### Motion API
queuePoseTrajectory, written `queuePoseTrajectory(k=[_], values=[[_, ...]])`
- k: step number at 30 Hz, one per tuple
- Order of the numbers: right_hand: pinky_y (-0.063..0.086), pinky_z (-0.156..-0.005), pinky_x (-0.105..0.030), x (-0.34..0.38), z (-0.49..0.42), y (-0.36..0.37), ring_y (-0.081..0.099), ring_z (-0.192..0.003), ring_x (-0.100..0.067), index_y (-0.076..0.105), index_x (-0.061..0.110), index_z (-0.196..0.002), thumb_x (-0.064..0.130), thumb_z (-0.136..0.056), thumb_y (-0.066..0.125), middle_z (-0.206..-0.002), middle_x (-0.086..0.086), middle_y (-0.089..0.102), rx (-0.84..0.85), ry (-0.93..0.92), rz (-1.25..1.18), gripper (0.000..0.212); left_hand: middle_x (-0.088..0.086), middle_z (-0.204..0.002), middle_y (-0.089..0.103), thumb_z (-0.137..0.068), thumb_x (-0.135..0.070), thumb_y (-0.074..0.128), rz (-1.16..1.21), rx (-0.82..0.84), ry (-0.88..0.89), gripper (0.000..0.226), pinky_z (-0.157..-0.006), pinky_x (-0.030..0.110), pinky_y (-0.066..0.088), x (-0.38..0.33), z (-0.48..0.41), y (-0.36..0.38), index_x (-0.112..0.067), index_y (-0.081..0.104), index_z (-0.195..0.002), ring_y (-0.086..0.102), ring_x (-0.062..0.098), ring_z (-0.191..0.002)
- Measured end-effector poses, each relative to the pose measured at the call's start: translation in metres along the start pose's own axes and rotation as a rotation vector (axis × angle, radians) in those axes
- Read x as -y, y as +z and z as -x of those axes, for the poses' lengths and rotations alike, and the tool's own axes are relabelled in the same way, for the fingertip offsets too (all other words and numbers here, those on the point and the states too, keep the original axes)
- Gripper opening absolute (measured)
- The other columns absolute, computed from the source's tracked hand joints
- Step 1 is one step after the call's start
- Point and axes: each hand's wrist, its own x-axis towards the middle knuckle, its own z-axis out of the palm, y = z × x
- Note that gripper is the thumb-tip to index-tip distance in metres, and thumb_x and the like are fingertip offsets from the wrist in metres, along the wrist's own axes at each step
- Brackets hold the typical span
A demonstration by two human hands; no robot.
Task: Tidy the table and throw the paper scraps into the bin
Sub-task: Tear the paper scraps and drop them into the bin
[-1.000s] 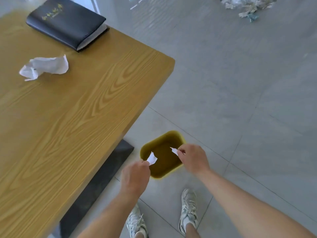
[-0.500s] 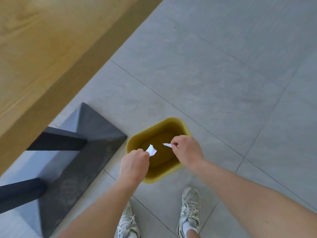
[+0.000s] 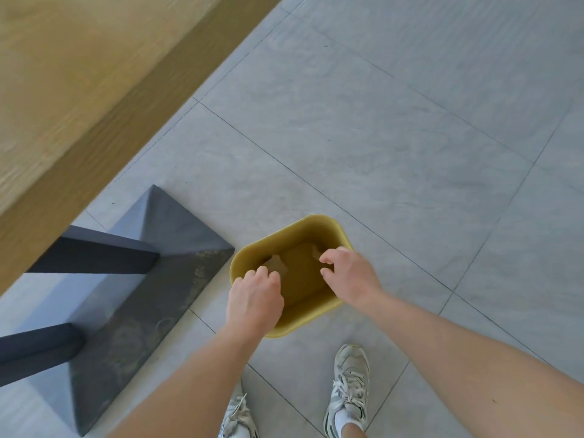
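Saw the bench (image 3: 79, 90) across the upper left, blurred, only its edge and a strip of top in view; no scraps to be made out on it from here. Found beneath it the dark base (image 3: 151, 279) with two legs, standing on the floor (image 3: 410, 137) just left of the bin (image 3: 316, 322), near but apart.

Caught the left grip (image 3: 256, 298) over the bin's near-left rim, knuckles up and fingers curled under; could not tell whether clenched on anything or let go. Noted a scrap (image 3: 278, 263) just past those fingers, shaded like the bin's inside, so likely loose and within the walls. Spotted a second scrap (image 3: 316, 252) toward the bin's far wall, by the right grip (image 3: 350, 276). Read that grip as released: thumb and fingers parted, nothing pinched between them, poised above the bin's right rim. Marked two shoes (image 3: 347, 387) on the floor at the bin's near side.

Judged the step in hand to be the drop into the bin, about done for these two pieces. Reckoned the next move to call for straightening up, turning to the bench and gathering any paper left there, out of view here. Counted the bench edge overhead at left and the base by the feet as the things to clear on rising; otherwise nothing between grips and bin.
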Motion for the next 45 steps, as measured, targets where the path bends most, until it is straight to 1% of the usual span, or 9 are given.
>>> queuePoseTrajectory(k=[10,16,19,24,27,30,33,40,45], values=[[0.05,-0.083,-0.034,0.017,0.01,-0.016,0.059,-0.106,-0.022,0.06,0.024,-0.123,0.031,-0.093,0.058,-0.116,0.001,0.063,-0.022,0.0,0.006,0.031,-0.005,-0.089,0.057,-0.098,-0.026,0.04,-0.023,-0.017,0.0,0.026,-0.072,0.031,0.049,-0.007,0.01,-0.025,-0.024,0.061,-0.113,0.051,0.014,-0.076],[0.051,-0.086,-0.036,0.038,0.035,-0.056,0.059,-0.108,-0.022,0.058,0.026,-0.125,0.034,-0.091,0.058,-0.118,0.001,0.064,-0.039,0.018,-0.004,0.035,-0.004,-0.098,0.058,-0.096,-0.029,0.037,-0.021,-0.046,-0.003,0.033,-0.072,0.03,0.043,-0.013,0.033,-0.075,-0.024,0.054,-0.125,0.052,0.017,-0.085],[0.051,-0.089,-0.037,0.056,0.056,-0.087,0.06,-0.111,-0.023,0.058,0.024,-0.127,0.033,-0.09,0.059,-0.121,0.001,0.065,-0.076,0.006,-0.01,0.038,-0.004,-0.106,0.06,-0.096,-0.032,0.038,0.001,-0.073,-0.008,0.035,-0.078,0.031,0.043,-0.022,0.051,-0.11,-0.025,0.05,-0.128,0.054,0.017,-0.092],[0.053,-0.089,-0.039,0.096,0.105,-0.148,0.06,-0.111,-0.024,0.057,0.024,-0.128,0.034,-0.09,0.059,-0.121,0.0,0.065,-0.142,-0.066,0.03,0.039,-0.004,-0.112,0.061,-0.095,-0.035,0.039,0.043,-0.123,0.004,0.031,-0.086,0.032,0.046,-0.042,0.092,-0.177,-0.025,0.049,-0.123,0.056,0.017,-0.099],[0.051,-0.086,-0.039,0.119,0.134,-0.184,0.058,-0.109,-0.027,0.056,0.025,-0.126,0.037,-0.091,0.057,-0.117,-0.003,0.062,-0.136,-0.118,0.095,0.037,-0.003,-0.119,0.06,-0.096,-0.037,0.041,0.071,-0.128,-0.002,0.036,-0.096,0.037,0.044,-0.051,0.121,-0.214,-0.026,0.047,-0.129,0.056,0.019,-0.107],[0.051,-0.087,-0.039,0.138,0.162,-0.215,0.056,-0.112,-0.026,0.054,0.025,-0.131,0.038,-0.091,0.057,-0.123,-0.003,0.062,-0.154,-0.151,0.126,0.042,-0.002,-0.125,0.06,-0.096,-0.04,0.042,0.103,-0.172,-0.021,0.041,-0.1,0.04,0.045,-0.056,0.15,-0.246,-0.027,0.044,-0.135,0.056,0.021,-0.113],[0.051,-0.088,-0.038,0.154,0.186,-0.242,0.056,-0.114,-0.026,0.052,0.025,-0.134,0.038,-0.092,0.058,-0.127,-0.002,0.061,-0.19,-0.182,0.135,0.045,-0.003,-0.128,0.059,-0.096,-0.042,0.043,0.086,-0.228,-0.024,0.046,-0.101,0.039,0.044,-0.059,0.178,-0.275,-0.028,0.041,-0.14,0.055,0.02,-0.117],[0.05,-0.09,-0.034,0.195,0.213,-0.297,0.06,-0.111,-0.025,0.055,0.022,-0.133,0.035,-0.091,0.061,-0.123,-0.004,0.065,-0.245,-0.327,0.143,0.045,-0.003,-0.137,0.054,-0.099,-0.039,0.039,0.115,-0.362,-0.128,0.047,-0.107,0.037,0.038,-0.049,0.227,-0.338,-0.026,0.036,-0.144,0.049,0.019,-0.126],[0.048,-0.089,-0.034,0.23,0.22,-0.322,0.058,-0.115,-0.025,0.055,0.022,-0.134,0.033,-0.09,0.058,-0.127,-0.003,0.064,-0.239,-0.43,0.141,0.045,-0.003,-0.126,0.056,-0.096,-0.036,0.045,0.128,-0.422,-0.223,0.046,-0.099,0.035,0.042,-0.03,0.251,-0.375,-0.026,0.04,-0.14,0.052,0.018,-0.115]])
